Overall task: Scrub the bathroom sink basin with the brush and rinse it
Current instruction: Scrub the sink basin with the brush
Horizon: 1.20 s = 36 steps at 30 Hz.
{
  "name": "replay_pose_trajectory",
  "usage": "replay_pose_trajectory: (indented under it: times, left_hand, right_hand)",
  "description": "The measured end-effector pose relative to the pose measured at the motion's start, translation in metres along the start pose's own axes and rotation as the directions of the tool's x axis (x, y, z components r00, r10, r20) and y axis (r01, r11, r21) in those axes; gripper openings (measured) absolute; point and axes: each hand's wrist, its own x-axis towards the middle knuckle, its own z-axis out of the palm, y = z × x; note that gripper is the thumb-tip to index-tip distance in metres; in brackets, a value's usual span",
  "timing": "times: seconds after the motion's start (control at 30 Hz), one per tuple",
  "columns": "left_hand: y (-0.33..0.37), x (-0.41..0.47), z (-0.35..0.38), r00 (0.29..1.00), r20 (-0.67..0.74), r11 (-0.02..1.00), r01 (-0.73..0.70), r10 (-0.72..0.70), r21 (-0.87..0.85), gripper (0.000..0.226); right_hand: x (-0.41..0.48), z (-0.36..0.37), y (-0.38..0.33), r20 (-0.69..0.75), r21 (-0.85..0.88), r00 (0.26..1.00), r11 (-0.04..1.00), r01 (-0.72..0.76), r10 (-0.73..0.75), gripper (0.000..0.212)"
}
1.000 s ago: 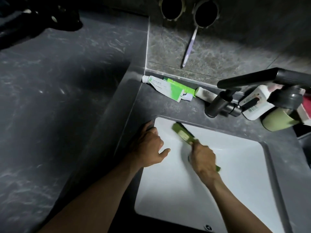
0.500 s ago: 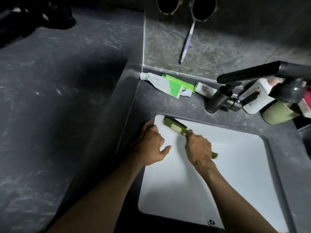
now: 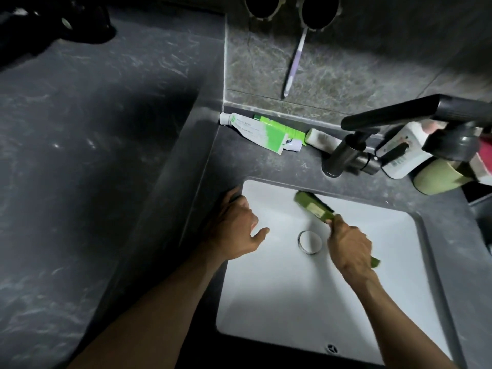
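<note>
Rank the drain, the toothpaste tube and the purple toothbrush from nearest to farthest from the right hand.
1. Drain, in the basin beside the right hand.
2. Toothpaste tube, on the counter behind.
3. Purple toothbrush, up on the wall.

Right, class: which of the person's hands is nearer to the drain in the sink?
Right. The right hand, gripping the brush, sits just beside the drain; the left hand rests on the left rim of the sink, farther away.
</note>
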Motion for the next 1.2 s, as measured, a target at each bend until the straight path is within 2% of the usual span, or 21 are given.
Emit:
replay_pose_trajectory:
  times: [0.03, 0.07, 0.17, 0.23, 0.3, 0.37, 0.47, 0.5, 0.53, 0.6, 0.7, 0.8, 0.93, 0.97, 1.03, 1.1, 1.13, 1.2]
  left_hand:
    - [-0.001, 0.000, 0.000, 1.000, 0.001, 1.000, 0.003, -0.003, 0.004, 0.049]
    - [-0.001, 0.000, 0.001, 1.000, -0.001, 1.000, 0.001, -0.001, 0.015, 0.049]
    - [0.000, 0.001, 0.002, 1.000, -0.017, 1.000, -0.006, 0.006, -0.005, 0.049]
    - [0.000, 0.001, 0.001, 1.000, -0.019, 1.000, -0.001, 0.000, -0.011, 0.049]
    - [0.000, 0.000, 0.002, 1.000, -0.017, 1.000, -0.005, 0.005, -0.020, 0.049]
    - [0.001, 0.001, 0.001, 0.999, -0.042, 1.000, -0.010, 0.009, -0.019, 0.048]
    - [-0.002, 0.000, 0.003, 1.000, -0.018, 1.000, 0.002, -0.002, -0.022, 0.049]
    - [-0.002, -0.001, 0.004, 1.000, -0.014, 1.000, 0.002, -0.002, -0.015, 0.049]
    - [-0.002, -0.001, 0.005, 1.000, -0.017, 1.000, -0.002, 0.002, -0.010, 0.050]
    - [-0.002, 0.000, 0.004, 0.999, -0.032, 1.000, -0.011, 0.011, -0.005, 0.049]
    - [-0.001, 0.001, 0.002, 0.999, -0.039, 1.000, -0.010, 0.009, -0.011, 0.048]
    - [0.000, 0.001, 0.002, 0.998, -0.064, 0.999, -0.011, 0.008, -0.047, 0.048]
    - [-0.003, 0.000, 0.004, 0.999, -0.052, 1.000, 0.009, -0.010, -0.013, 0.050]
    - [-0.002, 0.000, 0.004, 0.999, -0.046, 1.000, 0.010, -0.010, -0.006, 0.051]
    - [-0.001, 0.000, 0.002, 0.997, -0.081, 1.000, 0.016, -0.017, -0.004, 0.050]
    - [0.000, -0.002, -0.002, 0.995, -0.092, 0.999, 0.038, -0.040, -0.023, 0.048]
    - [0.001, -0.002, -0.004, 0.994, -0.098, 0.999, 0.045, -0.047, -0.021, 0.047]
    - [0.004, -0.002, -0.005, 0.995, -0.084, 0.999, 0.046, -0.048, -0.023, 0.047]
  right_hand:
    - [-0.001, 0.001, 0.004, -0.007, 0.001, 0.999, 0.999, -0.036, 0.036, 0.032]
    - [-0.001, 0.001, -0.003, -0.021, -0.017, 1.000, 1.000, -0.009, 0.008, 0.034]
    - [0.010, -0.003, -0.064, -0.002, -0.065, 0.973, 0.971, 0.231, -0.231, 0.033]
    - [0.018, -0.010, -0.095, 0.017, -0.029, 0.947, 0.947, 0.321, -0.320, 0.027]
    - [0.022, -0.010, -0.084, 0.046, -0.051, 0.956, 0.955, 0.291, -0.289, 0.025]
    - [0.017, -0.002, -0.034, 0.043, -0.084, 0.983, 0.980, 0.181, -0.178, 0.031]
    - [0.005, 0.001, 0.029, -0.034, 0.006, 0.998, 0.999, -0.049, 0.049, 0.032]
    - [0.003, 0.002, 0.029, -0.039, 0.028, 0.997, 0.997, -0.068, 0.069, 0.032]
    - [0.003, 0.001, 0.021, -0.043, 0.035, 0.998, 0.999, -0.036, 0.037, 0.030]
    - [0.008, 0.003, -0.016, -0.032, 0.012, 0.990, 0.991, 0.136, -0.135, 0.027]
    - [0.020, -0.004, -0.080, 0.004, -0.005, 0.948, 0.948, 0.319, -0.319, 0.032]
    - [0.022, -0.003, -0.064, 0.054, -0.055, 0.951, 0.950, 0.307, -0.304, 0.030]
    - [0.006, 0.008, 0.005, 0.116, -0.157, 0.983, 0.975, 0.156, -0.139, 0.038]
    - [0.005, 0.008, 0.001, 0.116, -0.149, 0.980, 0.973, 0.179, -0.162, 0.038]
    - [0.013, 0.002, -0.037, 0.096, -0.103, 0.950, 0.946, 0.308, -0.299, 0.034]
    - [0.025, -0.007, -0.077, -0.001, -0.077, 0.914, 0.911, 0.405, -0.407, 0.026]
    - [0.029, -0.010, -0.087, -0.025, -0.076, 0.909, 0.908, 0.412, -0.415, 0.026]
    - [0.029, -0.004, -0.078, 0.062, -0.107, 0.928, 0.922, 0.372, -0.367, 0.028]
